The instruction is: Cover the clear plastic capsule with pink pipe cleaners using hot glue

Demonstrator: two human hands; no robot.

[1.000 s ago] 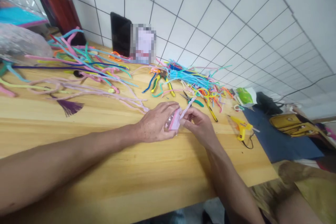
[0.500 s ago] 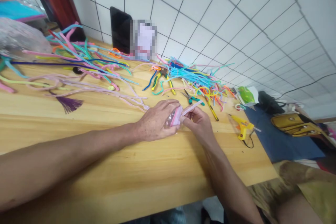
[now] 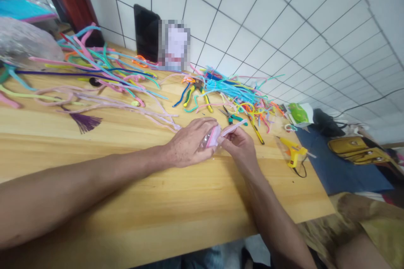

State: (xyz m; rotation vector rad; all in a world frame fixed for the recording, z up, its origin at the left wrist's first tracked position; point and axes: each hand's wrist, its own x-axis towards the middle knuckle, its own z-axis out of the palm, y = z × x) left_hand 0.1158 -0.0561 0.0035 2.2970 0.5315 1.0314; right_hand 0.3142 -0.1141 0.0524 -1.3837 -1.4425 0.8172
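Observation:
My left hand point(image 3: 192, 143) is wrapped round a small clear object point(image 3: 206, 139) with a pink and lilac band on it, above the wooden table point(image 3: 176, 210). The fingers cover much of this object. Just to its right, my right hand point(image 3: 236, 139) pinches a pale lilac strip point(image 3: 234, 126) between thumb and fingers. One end of the strip points up and to the right; the other reaches the band. Both hands are close together.
Behind the hands lie pliers with yellow-green handles point(image 3: 188, 95), green-handled pliers point(image 3: 235, 117), a yellow cutter point(image 3: 258, 134) and a heap of pipe cleaners point(image 3: 225, 88). A yellow glue gun point(image 3: 293, 151) lies right; a purple tassel point(image 3: 84, 121) lies left.
The view has shifted slightly. Both hands keep their hold on the clear object and the strip, with hardly any visible movement between them.

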